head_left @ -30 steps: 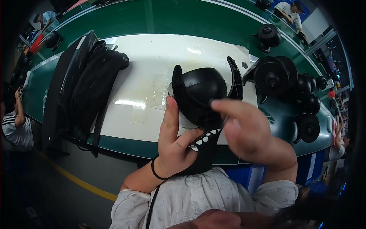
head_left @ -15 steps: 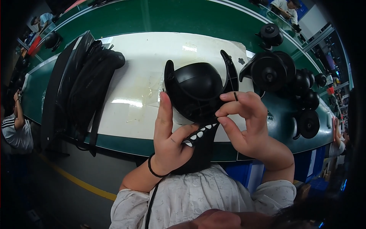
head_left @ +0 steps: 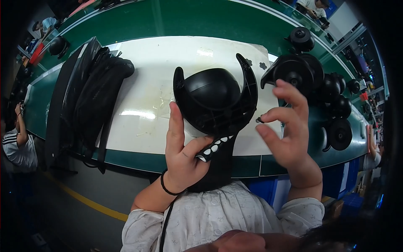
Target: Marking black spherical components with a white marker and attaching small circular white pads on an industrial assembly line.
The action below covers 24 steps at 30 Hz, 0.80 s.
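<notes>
A black plastic shell (head_left: 245,115) with a rounded dome and two upright curved horns stands before me over the white board. My left hand (head_left: 184,151) grips its near lower side, thumb upright along the left edge. A black strip with white tooth-like shapes (head_left: 212,150) shows by the left fingers, its far end against the shell's underside. To the right of the shell, apart from it, my right hand (head_left: 289,126) has a small dark piece (head_left: 259,120) between thumb and forefinger tips; its kind is too small to tell. The other right fingers are raised.
Black fabric bags (head_left: 100,92) lie at the left of the white board (head_left: 147,101). Several black rounded plastic parts (head_left: 339,135) stand along the right of the green table (head_left: 247,166). Other people sit at the far left, far right and beyond the table.
My right hand has drawn away from the shell to the right, with its fingers spreading and the small dark piece at the fingertips. The shell has shifted slightly left in my left hand.
</notes>
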{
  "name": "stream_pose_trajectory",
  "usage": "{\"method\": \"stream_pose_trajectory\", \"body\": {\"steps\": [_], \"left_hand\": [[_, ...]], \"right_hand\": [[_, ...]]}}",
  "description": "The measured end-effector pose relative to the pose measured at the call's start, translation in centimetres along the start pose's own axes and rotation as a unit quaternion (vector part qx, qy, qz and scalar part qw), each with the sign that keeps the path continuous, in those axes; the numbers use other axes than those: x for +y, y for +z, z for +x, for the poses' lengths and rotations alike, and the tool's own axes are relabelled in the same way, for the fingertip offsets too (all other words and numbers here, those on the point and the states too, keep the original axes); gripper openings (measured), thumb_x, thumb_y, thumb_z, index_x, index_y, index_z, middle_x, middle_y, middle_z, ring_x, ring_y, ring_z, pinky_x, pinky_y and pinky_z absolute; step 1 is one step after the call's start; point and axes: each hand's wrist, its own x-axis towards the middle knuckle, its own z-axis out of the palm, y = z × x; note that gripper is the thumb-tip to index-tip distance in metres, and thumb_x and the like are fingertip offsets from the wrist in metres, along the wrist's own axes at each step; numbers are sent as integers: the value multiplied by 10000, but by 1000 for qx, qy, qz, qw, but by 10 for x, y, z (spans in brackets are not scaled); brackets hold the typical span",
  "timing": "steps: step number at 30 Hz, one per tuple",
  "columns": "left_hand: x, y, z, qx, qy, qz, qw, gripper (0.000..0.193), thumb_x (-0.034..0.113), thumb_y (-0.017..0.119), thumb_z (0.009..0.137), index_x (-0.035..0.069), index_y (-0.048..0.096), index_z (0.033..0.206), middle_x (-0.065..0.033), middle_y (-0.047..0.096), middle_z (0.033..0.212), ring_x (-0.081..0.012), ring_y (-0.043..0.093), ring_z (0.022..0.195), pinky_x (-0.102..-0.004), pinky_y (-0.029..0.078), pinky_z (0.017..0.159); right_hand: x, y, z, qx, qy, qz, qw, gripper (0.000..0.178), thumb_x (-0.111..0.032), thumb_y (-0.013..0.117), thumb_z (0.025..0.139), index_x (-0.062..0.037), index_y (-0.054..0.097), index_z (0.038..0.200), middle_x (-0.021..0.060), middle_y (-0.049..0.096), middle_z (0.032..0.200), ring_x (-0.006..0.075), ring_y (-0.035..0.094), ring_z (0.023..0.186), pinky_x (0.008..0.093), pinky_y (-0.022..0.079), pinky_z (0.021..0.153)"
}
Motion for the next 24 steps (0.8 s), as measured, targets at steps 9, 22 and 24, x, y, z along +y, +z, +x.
{"method": "stream_pose_trajectory", "body": {"steps": [9, 22, 24], "left_hand": [[0, 4, 2, 12, 1, 2, 1000, 163, 13, 670, 626, 54, 625, 777, -290, 155, 1387, -411, 260, 1263, -356, 273, 983], [-3, 4, 0, 16, 11, 7, 1000, 179, -69, 631, 596, 30, 607, 743, -287, 119, 1395, -422, 276, 1253, -412, 269, 1005], [-3, 3, 0, 18, 18, 13, 1000, 166, -60, 640, 604, 31, 604, 738, -289, 122, 1393, -421, 280, 1251, -412, 267, 1005]], "right_hand": [[8, 34, 13, -37, 13, 71, 997, 623, -122, 647, 679, -89, 300, 1196, 183, 245, 1305, 339, 244, 1239, 416, 214, 1001], [25, 16, 9, 24, 103, 204, 973, 95, -156, 588, 806, -86, 563, 866, 139, 361, 1284, 311, 243, 1265, 416, 204, 1005], [28, 17, 10, 3, 98, 173, 980, 98, -162, 586, 809, -86, 564, 867, 124, 402, 1262, 326, 281, 1246, 421, 209, 1004]]}}
